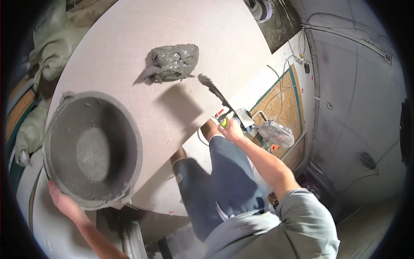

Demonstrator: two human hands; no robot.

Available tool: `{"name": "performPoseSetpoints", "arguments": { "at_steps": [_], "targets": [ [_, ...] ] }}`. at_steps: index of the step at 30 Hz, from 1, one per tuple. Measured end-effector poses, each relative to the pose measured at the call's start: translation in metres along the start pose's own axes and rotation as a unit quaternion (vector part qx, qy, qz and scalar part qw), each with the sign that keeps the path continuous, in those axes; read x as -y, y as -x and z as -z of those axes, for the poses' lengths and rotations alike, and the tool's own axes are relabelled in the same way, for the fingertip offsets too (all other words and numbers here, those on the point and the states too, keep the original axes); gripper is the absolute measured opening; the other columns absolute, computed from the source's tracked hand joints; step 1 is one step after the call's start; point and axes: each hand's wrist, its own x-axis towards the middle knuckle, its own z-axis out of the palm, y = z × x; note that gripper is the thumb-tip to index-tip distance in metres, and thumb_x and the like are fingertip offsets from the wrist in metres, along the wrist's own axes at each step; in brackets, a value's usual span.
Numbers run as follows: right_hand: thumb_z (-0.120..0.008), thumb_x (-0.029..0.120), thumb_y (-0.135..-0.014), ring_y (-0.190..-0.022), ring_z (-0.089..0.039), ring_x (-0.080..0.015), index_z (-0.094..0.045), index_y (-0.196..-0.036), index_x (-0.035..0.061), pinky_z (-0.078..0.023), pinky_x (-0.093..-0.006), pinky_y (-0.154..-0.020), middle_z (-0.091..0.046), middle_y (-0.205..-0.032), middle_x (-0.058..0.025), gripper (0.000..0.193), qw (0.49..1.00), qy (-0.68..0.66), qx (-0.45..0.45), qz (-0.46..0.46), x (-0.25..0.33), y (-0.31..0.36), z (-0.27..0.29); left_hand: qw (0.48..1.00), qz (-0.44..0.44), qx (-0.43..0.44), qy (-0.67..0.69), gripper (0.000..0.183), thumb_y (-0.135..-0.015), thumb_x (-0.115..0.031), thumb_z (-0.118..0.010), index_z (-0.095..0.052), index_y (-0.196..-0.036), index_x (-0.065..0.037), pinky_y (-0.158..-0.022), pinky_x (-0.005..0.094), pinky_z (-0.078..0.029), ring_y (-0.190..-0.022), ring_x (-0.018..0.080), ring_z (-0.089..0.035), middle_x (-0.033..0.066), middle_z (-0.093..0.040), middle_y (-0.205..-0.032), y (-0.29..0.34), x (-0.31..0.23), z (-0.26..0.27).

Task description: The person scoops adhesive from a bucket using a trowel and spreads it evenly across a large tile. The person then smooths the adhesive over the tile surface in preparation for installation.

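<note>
My left hand (64, 200) grips the lower left rim of a large, round grey bucket (134, 146), its fingers curled around the outer side. Grey mortar coats the bucket's inside walls, and a paler round patch shows at its bottom. To the right, my right hand (233, 129) is closed around the yellow-green handle of a trowel (215, 94). The trowel's blade, seen nearly edge-on, is smeared with mortar and points away from me over a large pale pink slab (215, 34) with a fine grid texture. A wet heap of grey mortar (174, 62) sits on the slab, apart from the trowel.
A silver fan (276, 133) stands right of my right forearm, beside a green-edged wooden panel (282, 99). Cables hang along the grey wall (353, 86). Pale green sacks (56, 52) lie at the far left. A round container (260, 9) is at the far right.
</note>
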Motion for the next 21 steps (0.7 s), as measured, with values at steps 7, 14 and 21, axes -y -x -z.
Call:
{"name": "performPoseSetpoints", "arguments": {
  "at_steps": [7,14,21],
  "targets": [
    [-0.073,0.025,-0.078,-0.08,-0.067,-0.043,-0.066,-0.093,0.0019,-0.055,-0.0494,-0.074,-0.068,-0.085,-0.0226,0.028,0.989,0.077,-0.09,0.093,-0.093,-0.057,-0.08,0.995,-0.076,0.04,0.044,0.062,-0.106,-0.041,-0.044,-0.043,-0.147,0.006,-0.112,0.0357,-0.035,-0.134,0.0262,-0.047,0.0172,-0.05,-0.148,-0.03,0.021,0.017],
    [-0.067,0.009,-0.077,-0.079,-0.066,-0.04,-0.067,-0.094,0.0034,-0.054,-0.0473,-0.068,-0.067,-0.085,-0.0198,0.018,0.959,-0.043,-0.231,0.161,-0.135,-0.119,-0.147,0.945,0.23,0.066,0.222,0.068,-0.102,-0.052,-0.047,-0.042,-0.151,-0.004,-0.111,0.0373,-0.038,-0.134,0.0275,-0.047,0.0129,-0.047,-0.15,-0.031,-0.019,0.004],
    [-0.064,0.025,-0.083,-0.078,-0.067,-0.0406,-0.071,-0.093,0.0098,-0.053,-0.0482,-0.065,-0.071,-0.086,-0.018,0.019,0.983,-0.072,-0.165,0.028,-0.114,-0.123,-0.204,0.961,-0.183,0.034,-0.204,0.046,-0.103,-0.029,-0.049,-0.052,-0.138,0.001,-0.102,0.0326,-0.046,-0.121,0.0232,-0.056,0.013,-0.056,-0.137,-0.04,-0.004,0.047]
  ]
}}
